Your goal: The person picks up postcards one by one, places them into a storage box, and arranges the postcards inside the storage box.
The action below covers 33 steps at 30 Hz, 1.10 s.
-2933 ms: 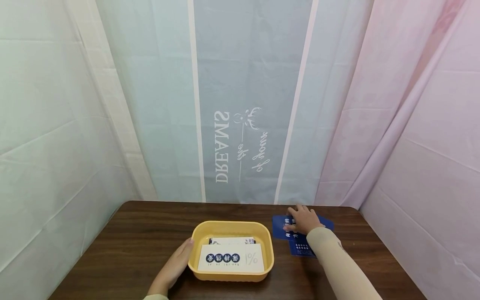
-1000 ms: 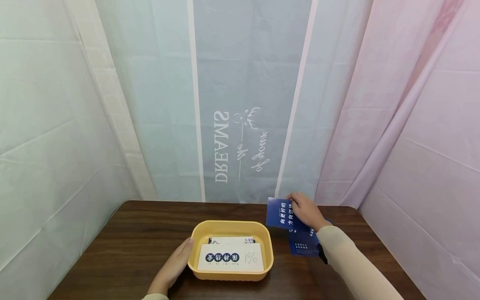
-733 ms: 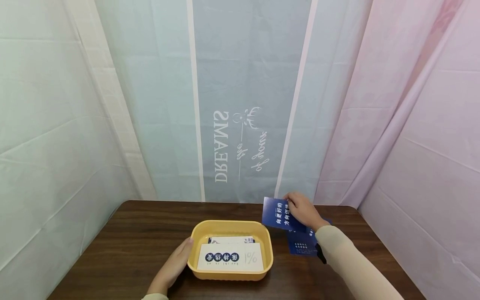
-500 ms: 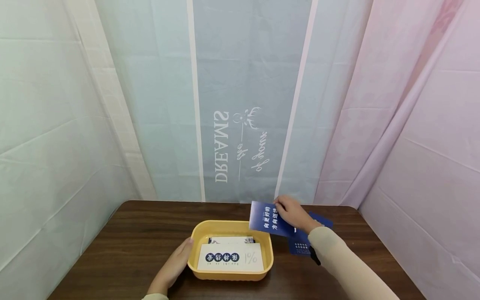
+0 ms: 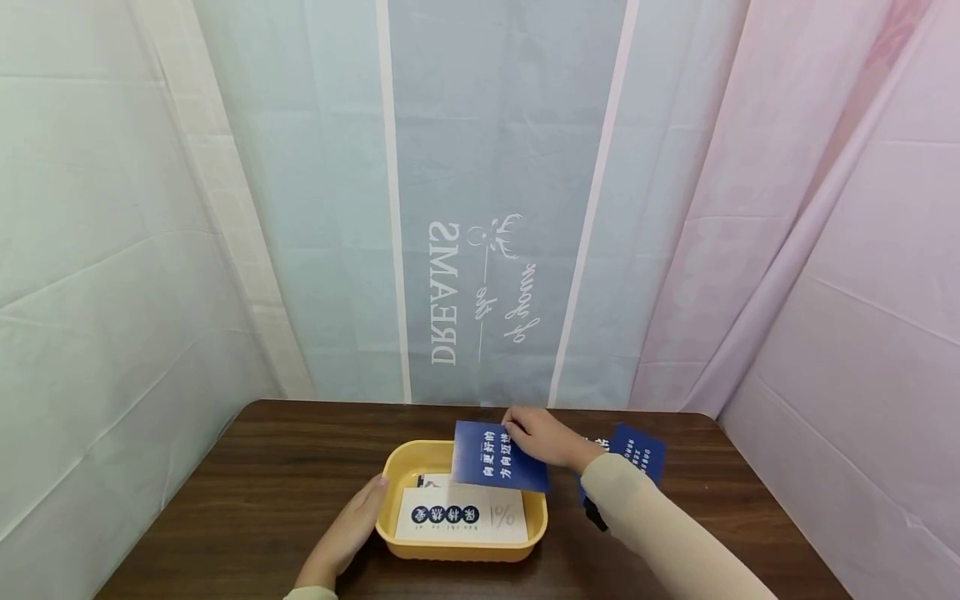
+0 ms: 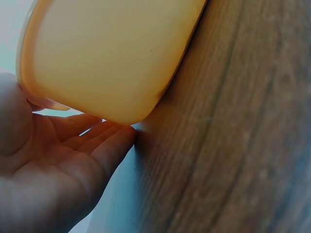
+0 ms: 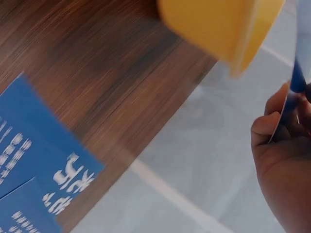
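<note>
In the head view, my right hand pinches a blue card with white characters by its far right edge, above the back right of a yellow plastic basin. The right wrist view shows the card edge-on between thumb and fingers. My left hand rests against the basin's left side; the left wrist view shows its fingers stretched along the outer wall, with the thumb at the rim. Inside the basin lies a white card with blue circles, over another card partly hidden by the blue one.
More blue cards overlap on the right of the brown wooden table, partly hidden by my right forearm. Fabric curtains stand behind the table's back edge and along both sides.
My right hand has lifted the blue card off the pile at the right and carried it left, over the basin. The left hand and the basin have stayed in place.
</note>
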Motion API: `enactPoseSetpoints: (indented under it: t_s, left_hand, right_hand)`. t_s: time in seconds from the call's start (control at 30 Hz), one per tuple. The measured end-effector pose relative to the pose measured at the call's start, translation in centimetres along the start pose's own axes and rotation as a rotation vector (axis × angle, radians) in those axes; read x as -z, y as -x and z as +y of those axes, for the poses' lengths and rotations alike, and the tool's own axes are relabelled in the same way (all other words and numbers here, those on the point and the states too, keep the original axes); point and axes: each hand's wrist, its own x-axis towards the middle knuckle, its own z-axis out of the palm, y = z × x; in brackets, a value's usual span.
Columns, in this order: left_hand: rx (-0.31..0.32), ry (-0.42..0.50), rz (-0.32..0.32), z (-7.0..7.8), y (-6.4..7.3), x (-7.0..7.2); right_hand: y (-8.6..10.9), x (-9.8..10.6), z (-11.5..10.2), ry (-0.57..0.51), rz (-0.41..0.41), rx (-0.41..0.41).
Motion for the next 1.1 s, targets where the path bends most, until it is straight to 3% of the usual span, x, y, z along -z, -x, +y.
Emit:
enactPoseSetpoints:
  t_s: [0.23, 0.57, 0.87, 1.1]
  left_hand:
    - [-0.006, -0.008, 0.000, 0.2, 0.1, 0.0]
    - [-0.035, -0.008, 0.002, 0.3, 0.3, 0.0]
    - [-0.040, -0.008, 0.005, 0.3, 0.3, 0.0]
    - [-0.052, -0.006, 0.007, 0.2, 0.3, -0.1]
  right_hand:
    - [-1.0, -0.9, -2.1, 0.000, -0.112, 0.015]
    - [-2.2, -1.9, -3.4, -0.014, -0.182, 0.048]
    - [-2.9, -3.1, -4.3, -0.023, -0.293, -0.031]
    - [-3.4, -3.8, -5.0, 0.061, -0.319, -0.031]
